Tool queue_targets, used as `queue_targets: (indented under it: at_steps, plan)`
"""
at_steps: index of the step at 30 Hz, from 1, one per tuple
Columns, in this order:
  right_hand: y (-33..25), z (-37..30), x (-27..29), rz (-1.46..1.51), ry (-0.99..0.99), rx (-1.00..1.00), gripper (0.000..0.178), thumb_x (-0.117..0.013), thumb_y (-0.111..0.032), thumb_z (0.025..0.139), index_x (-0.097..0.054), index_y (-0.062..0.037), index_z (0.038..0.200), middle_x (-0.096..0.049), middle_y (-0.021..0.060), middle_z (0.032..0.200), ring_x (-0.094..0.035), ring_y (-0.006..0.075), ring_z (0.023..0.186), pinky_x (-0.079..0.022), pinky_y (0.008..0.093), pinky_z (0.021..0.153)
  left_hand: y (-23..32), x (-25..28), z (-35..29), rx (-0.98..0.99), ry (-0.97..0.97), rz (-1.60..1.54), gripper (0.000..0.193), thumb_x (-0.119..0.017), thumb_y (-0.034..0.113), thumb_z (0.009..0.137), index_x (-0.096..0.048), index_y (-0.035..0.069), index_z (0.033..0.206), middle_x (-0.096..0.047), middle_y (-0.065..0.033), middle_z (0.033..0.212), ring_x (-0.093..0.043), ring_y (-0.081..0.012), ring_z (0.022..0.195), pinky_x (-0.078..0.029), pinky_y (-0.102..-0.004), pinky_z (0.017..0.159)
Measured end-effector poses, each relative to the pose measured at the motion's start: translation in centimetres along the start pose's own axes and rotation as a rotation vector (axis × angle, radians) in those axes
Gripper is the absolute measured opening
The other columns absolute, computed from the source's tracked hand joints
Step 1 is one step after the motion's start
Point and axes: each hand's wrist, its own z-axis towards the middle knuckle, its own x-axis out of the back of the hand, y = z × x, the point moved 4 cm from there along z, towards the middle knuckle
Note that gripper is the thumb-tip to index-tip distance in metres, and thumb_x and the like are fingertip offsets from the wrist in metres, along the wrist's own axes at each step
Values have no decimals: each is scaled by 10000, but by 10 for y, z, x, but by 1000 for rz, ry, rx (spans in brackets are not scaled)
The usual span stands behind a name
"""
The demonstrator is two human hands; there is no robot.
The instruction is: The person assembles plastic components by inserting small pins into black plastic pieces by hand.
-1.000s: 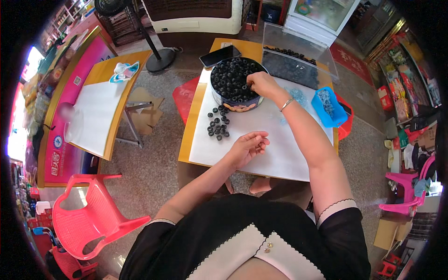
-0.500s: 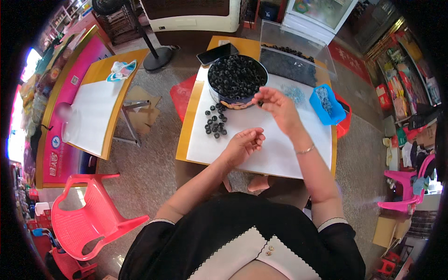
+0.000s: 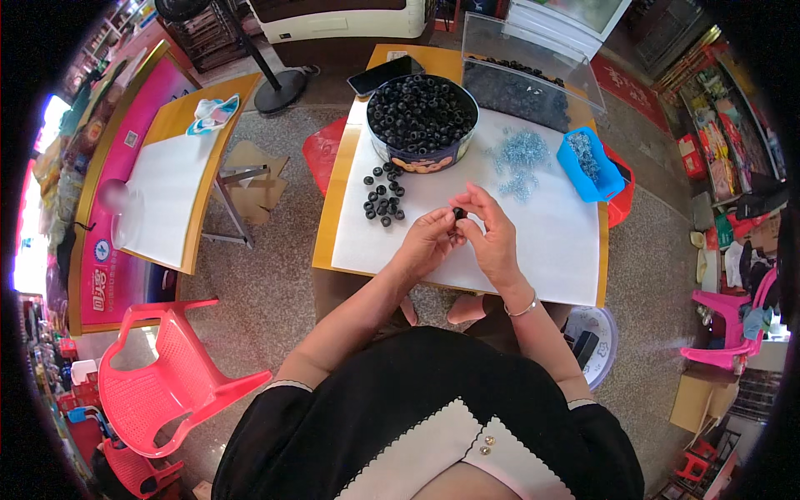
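Over the near part of the white-topped table (image 3: pixel 550 267), my two hands meet fingertip to fingertip. A small black ring-shaped piece (image 3: pixel 459 213) is pinched by my right hand (image 3: pixel 493 242). Fingers of my left hand (image 3: pixel 427 240) are closed right beside that piece; whatever they hold is hidden. To the left lie several loose black rings (image 3: pixel 383 202). Behind them stands a round tin (image 3: pixel 421 162) heaped with the same rings. Small clear bluish plastic pieces (image 3: pixel 521 158) are spread on the white surface at the right, beyond my right hand.
A blue basket (image 3: pixel 602 190) with clear pieces sits at the table's right edge. Behind are a transparent bin (image 3: pixel 533 50) with black pieces and a phone (image 3: pixel 385 75). A pink chair (image 3: pixel 158 375) stands left; a white-purple basin (image 3: pixel 602 333) is by my right side.
My right hand has come down and inward from beside the tin, bringing a black ring to my left hand. The hands now touch, and the view has shifted slightly.
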Motion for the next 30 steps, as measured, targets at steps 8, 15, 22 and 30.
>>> queue_targets:
  at_steps: [8, 15, 22, 30]
  plan:
    - [-11, -3, 10, -347, 10, 189, 291, -607, -15, 727, -612, -51, 1016, -571, 84, 1065, -519, 238, 1023, -438, 317, 857, 0, 0, -3, 11, -31, 29, 229, -563, 178, 891, -582, 5, 1040, -620, -59, 863, -562, -148, 749, -452, -275, 701]
    - [-6, -5, 13, -420, -6, 172, 236, -608, -6, 739, -630, -36, 973, -567, 79, 1017, -526, 218, 976, -434, 292, 831, -3, 0, -3, 12, -22, 85, 217, -549, 158, 897, -581, 5, 1048, -600, -62, 888, -546, -146, 753, -445, -277, 694]
    - [25, -22, 60, -432, 179, 50, 215, -585, -22, 771, -619, -34, 983, -577, 100, 997, -547, 244, 921, -445, 320, 816, -3, 1, -1, -9, -28, 48, 225, -572, 139, 883, -571, -3, 1058, -581, -73, 875, -520, -136, 725, -444, -269, 674]
    - [52, 0, 157, -967, 447, 105, 205, -561, -17, 782, -598, -21, 983, -579, 115, 1001, -504, 292, 970, -422, 376, 849, -3, 1, -1, 25, -15, 10, 207, -558, 120, 886, -564, 1, 1055, -565, -83, 871, -519, -139, 733, -449, -271, 688]
